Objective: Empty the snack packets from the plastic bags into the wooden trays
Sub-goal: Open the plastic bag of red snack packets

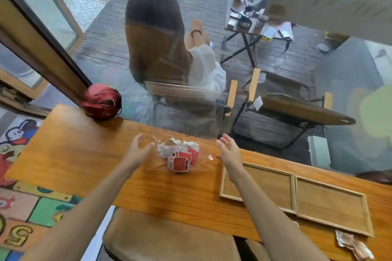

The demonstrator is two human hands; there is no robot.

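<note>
Item one: a long wooden bench [89, 154] runs from centre left to the lower right of the frame. At its middle we log a clear plastic bag [186, 159] holding red snack packets [179, 164] (white wrapping bunched at the bag's far end), lying flat on the bench.

Item two: our left hand [139, 148], fingers spread and empty, hovers just left of the bag. Our right hand [229, 150], likewise spread and holding nothing, sits just right of it; we cannot tell whether either touches the plastic.

Item three: two shallow wooden trays [293, 190], side by side at lower right, with nothing in them.

Item four: a red bundle [101, 100] at the bench's far edge, upper left of the bag. A crumpled wrapper [354, 247] lies at the bottom right corner.
</note>
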